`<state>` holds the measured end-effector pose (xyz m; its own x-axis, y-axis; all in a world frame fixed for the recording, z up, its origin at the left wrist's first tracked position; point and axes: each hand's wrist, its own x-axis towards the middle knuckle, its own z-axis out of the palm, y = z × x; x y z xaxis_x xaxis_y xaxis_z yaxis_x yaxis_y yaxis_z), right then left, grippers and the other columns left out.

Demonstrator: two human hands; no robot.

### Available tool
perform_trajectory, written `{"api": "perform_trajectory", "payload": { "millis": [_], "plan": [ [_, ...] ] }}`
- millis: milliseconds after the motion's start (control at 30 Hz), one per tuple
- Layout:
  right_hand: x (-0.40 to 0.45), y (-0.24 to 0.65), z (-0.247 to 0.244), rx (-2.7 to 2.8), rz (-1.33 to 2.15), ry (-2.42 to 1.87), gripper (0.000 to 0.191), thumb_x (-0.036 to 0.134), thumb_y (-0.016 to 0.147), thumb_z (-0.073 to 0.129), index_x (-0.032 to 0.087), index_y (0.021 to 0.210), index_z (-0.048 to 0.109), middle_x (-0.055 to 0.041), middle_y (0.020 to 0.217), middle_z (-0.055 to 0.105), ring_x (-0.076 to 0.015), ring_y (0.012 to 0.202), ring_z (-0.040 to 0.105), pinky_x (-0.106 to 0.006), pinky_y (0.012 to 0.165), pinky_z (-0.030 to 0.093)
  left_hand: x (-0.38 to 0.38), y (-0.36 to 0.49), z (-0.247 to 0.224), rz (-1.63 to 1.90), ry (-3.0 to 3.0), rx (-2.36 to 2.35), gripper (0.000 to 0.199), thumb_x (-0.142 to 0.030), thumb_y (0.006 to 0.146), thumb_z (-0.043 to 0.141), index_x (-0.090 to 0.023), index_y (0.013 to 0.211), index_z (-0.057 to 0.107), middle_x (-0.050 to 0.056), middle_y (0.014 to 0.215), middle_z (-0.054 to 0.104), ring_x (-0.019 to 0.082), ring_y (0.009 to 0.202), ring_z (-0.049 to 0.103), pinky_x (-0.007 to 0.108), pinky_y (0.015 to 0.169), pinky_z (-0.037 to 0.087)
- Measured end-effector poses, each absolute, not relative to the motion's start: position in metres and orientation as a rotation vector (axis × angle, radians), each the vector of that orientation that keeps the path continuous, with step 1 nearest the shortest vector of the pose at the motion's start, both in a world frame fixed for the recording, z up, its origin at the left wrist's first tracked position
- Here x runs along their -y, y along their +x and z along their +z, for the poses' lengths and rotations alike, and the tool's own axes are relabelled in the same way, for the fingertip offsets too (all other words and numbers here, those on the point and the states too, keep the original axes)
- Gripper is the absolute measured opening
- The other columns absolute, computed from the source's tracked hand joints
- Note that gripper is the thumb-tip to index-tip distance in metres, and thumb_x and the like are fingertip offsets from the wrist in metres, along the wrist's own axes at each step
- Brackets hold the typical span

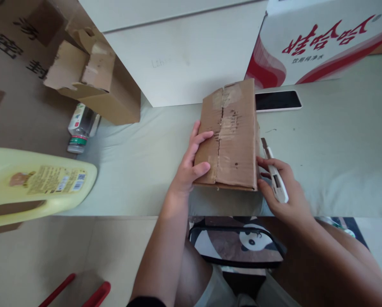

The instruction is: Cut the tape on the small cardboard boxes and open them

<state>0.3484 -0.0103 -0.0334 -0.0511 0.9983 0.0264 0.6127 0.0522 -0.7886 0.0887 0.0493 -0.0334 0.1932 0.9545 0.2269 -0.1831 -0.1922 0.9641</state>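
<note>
A brown cardboard box [232,136] with a taped seam along its upper face is tilted over the pale green cloth. My left hand [191,164] grips its left side, thumb and fingers spread over the edge. In my right hand [283,187] lies a white utility knife [278,181], its dark tip pointing away from me. The fingertips of that hand also touch the box's lower right edge. The box's underside and the undersides of my fingers are hidden.
Behind the box stand a white carton [184,59] and a red-and-white water carton [325,47]. A phone [279,100] lies close by. Leftward are an open cardboard box [114,94], a plastic bottle [79,130] and a yellow jug [59,181]. Red handles [96,294] show below.
</note>
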Motion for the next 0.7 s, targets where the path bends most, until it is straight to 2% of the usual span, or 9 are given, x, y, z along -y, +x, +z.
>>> {"api": "perform_trajectory", "payload": {
  "millis": [200,333,467,700],
  "plan": [
    [0.01,0.347,-0.034,1.736,0.792,-1.582,0.043,0.033,0.091,0.061,0.03,0.132,0.05,-0.0062,0.101,0.075,-0.027,0.081,0.075,-0.043,0.072,0.06,-0.047,0.088,-0.031,1.268,1.341,-0.882,0.067,-0.067,0.074,0.073,-0.036,0.133,0.061,-0.006,0.175,0.018,0.034,0.164,0.006,0.05,0.134,0.017],
    [0.01,0.346,-0.033,1.739,0.766,-1.607,0.042,0.033,0.091,0.06,0.029,0.131,0.051,-0.0051,0.099,0.075,-0.0256,0.078,0.074,-0.04,0.069,0.059,-0.048,0.089,-0.032,1.27,1.32,-0.863,0.062,-0.064,0.078,0.069,-0.036,0.133,0.061,-0.007,0.174,0.019,0.032,0.164,0.004,0.05,0.134,0.017],
    [0.009,0.346,-0.033,1.727,0.781,-1.633,0.043,0.036,0.09,0.061,0.028,0.131,0.05,-0.0067,0.104,0.075,-0.0263,0.078,0.074,-0.041,0.068,0.059,-0.051,0.089,-0.032,1.305,1.309,-0.862,0.054,-0.06,0.082,0.064,-0.032,0.128,0.064,-0.004,0.173,0.023,0.03,0.164,0.004,0.049,0.134,0.016],
    [0.006,0.345,-0.045,1.665,0.788,-1.585,0.043,0.033,0.09,0.062,0.03,0.131,0.049,-0.0098,0.126,0.071,-0.0274,0.089,0.075,-0.049,0.081,0.062,-0.057,0.089,-0.037,1.335,1.288,-0.853,0.05,-0.055,0.081,0.066,-0.031,0.125,0.066,-0.002,0.173,0.027,0.03,0.164,0.006,0.049,0.134,0.014]
  ]
}}
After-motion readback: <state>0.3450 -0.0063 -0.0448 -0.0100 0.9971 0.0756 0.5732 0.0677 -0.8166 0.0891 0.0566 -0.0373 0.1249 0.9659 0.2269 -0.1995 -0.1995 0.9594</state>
